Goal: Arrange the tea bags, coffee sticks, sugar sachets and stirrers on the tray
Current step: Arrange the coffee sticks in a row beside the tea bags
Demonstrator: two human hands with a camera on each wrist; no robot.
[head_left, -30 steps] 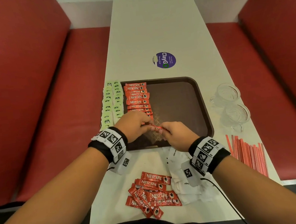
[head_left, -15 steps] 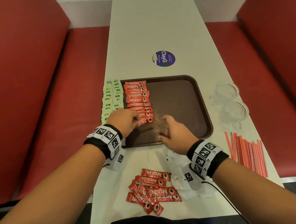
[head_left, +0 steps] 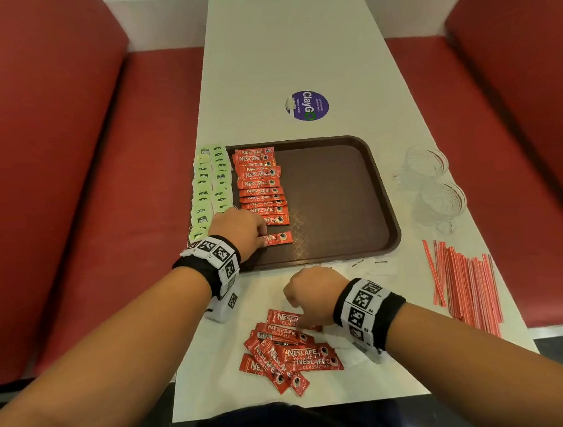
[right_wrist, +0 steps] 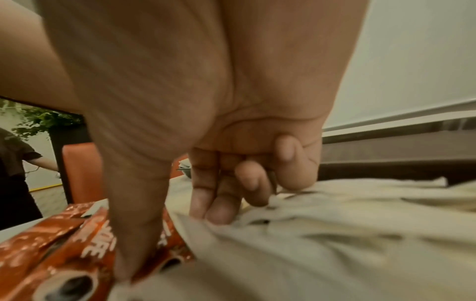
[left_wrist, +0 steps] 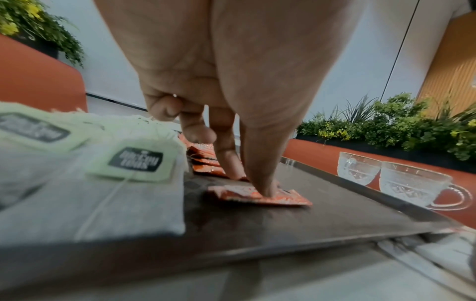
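A brown tray [head_left: 341, 207] holds a column of green tea bags [head_left: 208, 186] along its left edge. Beside them runs a row of red coffee sticks [head_left: 260, 184]. My left hand [head_left: 261, 236] rests on the tray, its straight thumb pressing one coffee stick [left_wrist: 283, 198] flat just below the row, its forefinger on the row's last stick. Over the loose pile of coffee sticks [head_left: 297, 356] near the table's front, my right hand [head_left: 300, 314] pinches the top coffee stick [right_wrist: 90, 244] with thumb and curled fingers. White sugar sachets [right_wrist: 335, 234] lie beside that hand. Red stirrers [head_left: 465, 285] lie at the right.
Two glass cups [head_left: 426, 165] [head_left: 444, 201] stand right of the tray. A purple sticker [head_left: 307, 105] is on the white table beyond it. Red bench seats flank the table. The tray's right half is bare.
The right hand let go of the stick over the tray and drew back to the loose pile. The left hand laid that stick on the tray below the row.
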